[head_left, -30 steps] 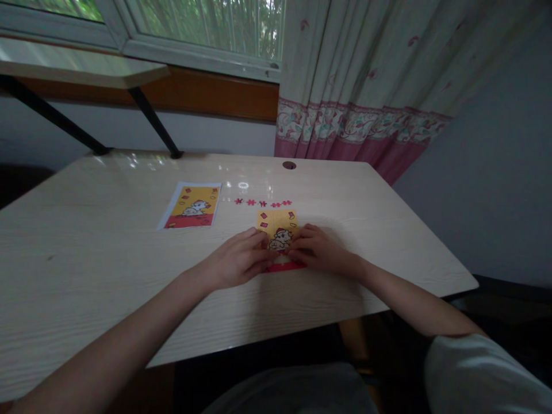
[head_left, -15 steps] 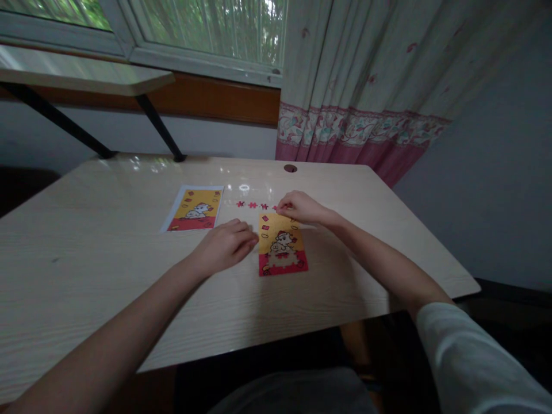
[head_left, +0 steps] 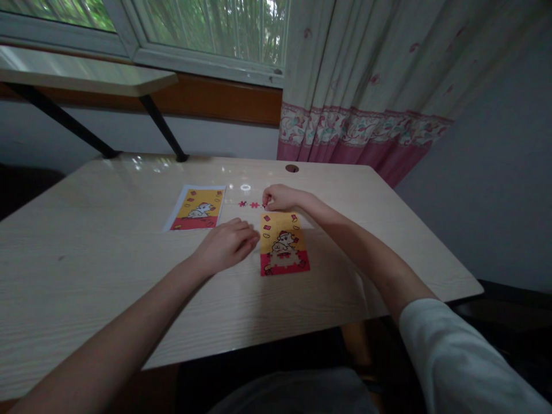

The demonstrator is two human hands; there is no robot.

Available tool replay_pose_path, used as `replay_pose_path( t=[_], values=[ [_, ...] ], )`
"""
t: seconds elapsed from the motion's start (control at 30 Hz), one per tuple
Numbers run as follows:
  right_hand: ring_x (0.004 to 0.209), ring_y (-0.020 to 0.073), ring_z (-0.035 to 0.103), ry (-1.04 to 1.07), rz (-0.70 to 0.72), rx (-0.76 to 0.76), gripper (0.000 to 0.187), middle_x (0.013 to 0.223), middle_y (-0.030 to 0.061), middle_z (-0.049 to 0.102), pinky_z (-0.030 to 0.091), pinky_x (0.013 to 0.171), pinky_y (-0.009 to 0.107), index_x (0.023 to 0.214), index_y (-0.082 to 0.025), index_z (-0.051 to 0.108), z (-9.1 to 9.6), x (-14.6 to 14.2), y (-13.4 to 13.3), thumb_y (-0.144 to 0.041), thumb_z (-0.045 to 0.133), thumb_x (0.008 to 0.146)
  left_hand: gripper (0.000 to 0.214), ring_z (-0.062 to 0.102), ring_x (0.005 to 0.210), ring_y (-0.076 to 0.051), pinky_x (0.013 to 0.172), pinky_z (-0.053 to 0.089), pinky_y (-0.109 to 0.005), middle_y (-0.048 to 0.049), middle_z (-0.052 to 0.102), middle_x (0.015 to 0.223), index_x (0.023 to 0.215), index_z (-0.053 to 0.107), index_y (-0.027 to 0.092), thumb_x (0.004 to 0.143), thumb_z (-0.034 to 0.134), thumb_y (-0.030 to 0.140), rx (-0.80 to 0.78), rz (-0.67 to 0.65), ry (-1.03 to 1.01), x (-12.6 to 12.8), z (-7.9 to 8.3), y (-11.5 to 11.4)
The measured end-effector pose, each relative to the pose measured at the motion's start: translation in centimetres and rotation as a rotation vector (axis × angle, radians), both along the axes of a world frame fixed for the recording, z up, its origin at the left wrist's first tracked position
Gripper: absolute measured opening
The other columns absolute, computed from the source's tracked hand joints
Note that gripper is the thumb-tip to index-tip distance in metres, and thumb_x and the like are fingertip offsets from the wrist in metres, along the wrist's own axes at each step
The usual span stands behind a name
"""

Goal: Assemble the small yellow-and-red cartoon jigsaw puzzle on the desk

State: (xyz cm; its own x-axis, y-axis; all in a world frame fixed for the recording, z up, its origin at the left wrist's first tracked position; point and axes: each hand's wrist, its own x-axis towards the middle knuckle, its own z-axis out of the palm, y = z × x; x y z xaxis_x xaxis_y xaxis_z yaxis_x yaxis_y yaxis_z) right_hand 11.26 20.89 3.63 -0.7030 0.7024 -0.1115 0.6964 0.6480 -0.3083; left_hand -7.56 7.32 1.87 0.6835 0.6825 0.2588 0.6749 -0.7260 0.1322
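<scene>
A jigsaw puzzle (head_left: 282,227) with a yellow and red cartoon animal picture lies in front of me, with a gap low in its middle where bare tabletop shows. My left hand (head_left: 226,244) rests on the table with fingers curled, its fingertips at the puzzle's left edge. Just beyond the top edge, my right hand (head_left: 282,197) is closed, thumb and fingers pinched at a red puzzle piece that they partly cover. Left of that hand, two loose red pieces lie in a row, the nearer one a pink-red puzzle piece (head_left: 255,205).
A printed reference picture (head_left: 196,210) on white paper lies left of the puzzle. The pale wooden desk (head_left: 107,264) has a cable hole (head_left: 292,168) near its back edge. A raised shelf (head_left: 99,77) on black legs stands back left. A curtain (head_left: 357,126) hangs behind.
My right hand has moved left along the row of loose pieces, uncovering the puzzle's upper right corner. The left hand stays in place. The camera view has shifted slightly.
</scene>
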Motion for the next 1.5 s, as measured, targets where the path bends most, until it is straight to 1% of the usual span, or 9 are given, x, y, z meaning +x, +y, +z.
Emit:
replay_pose_path(
  t=[0.17,0.33,0.5,0.63,0.73,0.87,1.07,1.2,1.5],
  values=[
    [0.076,0.0130,0.055,0.091,0.035,-0.068,0.018,0.088,0.0055,0.065,0.040,0.070,0.024,0.087,-0.013,0.063,-0.1,0.2,-0.2,-0.008,0.058,0.071,0.030,0.052,0.076,-0.019,0.067,0.042,-0.030,-0.0065,0.059,0.075,0.082,0.064,0.015,0.093,0.038,0.027,-0.017,-0.017,-0.021,0.2,0.1,0.0],
    [0.069,0.0113,0.052,0.297,0.042,-0.094,0.025,0.078,0.0001,0.061,0.039,0.067,0.024,0.097,-0.015,0.061,-0.4,0.8,-1.3,-0.010,0.059,0.072,0.028,0.053,0.077,-0.019,0.068,0.042,-0.029,-0.0063,0.061,0.076,0.084,0.065,0.016,0.092,0.041,0.028,-0.053,0.020,-0.082,0.1,0.1,-0.1],
    [0.073,0.0117,0.057,0.564,0.008,-0.199,0.017,0.079,0.0019,0.065,0.043,0.067,0.024,0.095,-0.016,0.066,-0.6,2.7,-5.0,-0.020,0.059,0.080,0.025,0.055,0.078,-0.019,0.071,0.042,-0.030,-0.0058,0.065,0.077,0.086,0.068,0.017,0.088,0.047,0.030,-0.145,0.175,-0.326,0.6,0.0,-0.3],
    [0.073,0.0109,0.062,0.718,-0.039,-0.300,0.017,0.082,0.0023,0.070,0.047,0.067,0.024,0.095,-0.018,0.066,-1.1,4.7,-9.0,-0.027,0.062,0.082,0.025,0.054,0.066,-0.015,0.061,0.040,-0.027,-0.0049,0.066,0.075,0.085,0.071,0.017,0.084,0.052,0.034,-0.312,0.248,-0.529,1.9,0.0,-0.9],
    [0.067,0.0105,0.063,0.786,-0.116,-0.245,0.017,0.077,0.0020,0.070,0.046,0.062,0.023,0.091,-0.017,0.067,-1.6,5.6,-11.2,-0.030,0.066,0.079,0.028,0.049,0.059,-0.013,0.054,0.037,-0.024,-0.0041,0.065,0.071,0.086,0.072,0.016,0.080,0.057,0.039,-0.472,0.280,-0.657,3.0,-0.2,-1.3],
    [0.066,0.0104,0.063,0.843,-0.183,-0.214,0.018,0.077,0.0017,0.070,0.047,0.060,0.023,0.084,-0.018,0.068,-1.8,5.6,-12.6,-0.034,0.068,0.077,0.030,0.049,0.057,-0.012,0.052,0.036,-0.024,-0.0036,0.063,0.066,0.082,0.071,0.013,0.075,0.060,0.041,-0.640,0.266,-0.780,3.7,-0.6,-1.6],
    [0.068,0.0107,0.063,0.847,-0.194,-0.206,0.019,0.080,0.0019,0.071,0.049,0.063,0.024,0.087,-0.018,0.069,-1.6,5.1,-13.0,-0.035,0.068,0.077,0.023,0.046,0.054,-0.009,0.050,0.033,-0.022,-0.0016,0.061,0.062,0.073,0.068,0.014,0.073,0.061,0.035,-0.685,0.261,-0.860,3.8,-0.3,-1.5],
    [0.069,0.0108,0.061,0.808,-0.123,-0.102,0.019,0.081,0.0010,0.071,0.048,0.065,0.025,0.089,-0.021,0.070,-1.2,5.4,-13.2,-0.036,0.067,0.079,0.022,0.045,0.052,-0.009,0.048,0.032,-0.021,-0.0004,0.058,0.059,0.070,0.064,0.014,0.072,0.061,0.035,-0.760,0.254,-0.918,3.8,-0.6,-1.4],
    [0.072,0.0138,0.058,0.538,0.049,0.475,0.018,0.079,0.0013,0.071,0.037,0.071,0.030,0.088,-0.023,0.070,-1.4,6.2,-12.8,-0.038,0.061,0.085,0.024,0.046,0.052,-0.009,0.049,0.032,-0.022,0.0001,0.058,0.059,0.071,0.063,0.015,0.073,0.061,0.038,-0.859,0.222,-0.942,4.2,-1.3,-1.2]
  ],
)
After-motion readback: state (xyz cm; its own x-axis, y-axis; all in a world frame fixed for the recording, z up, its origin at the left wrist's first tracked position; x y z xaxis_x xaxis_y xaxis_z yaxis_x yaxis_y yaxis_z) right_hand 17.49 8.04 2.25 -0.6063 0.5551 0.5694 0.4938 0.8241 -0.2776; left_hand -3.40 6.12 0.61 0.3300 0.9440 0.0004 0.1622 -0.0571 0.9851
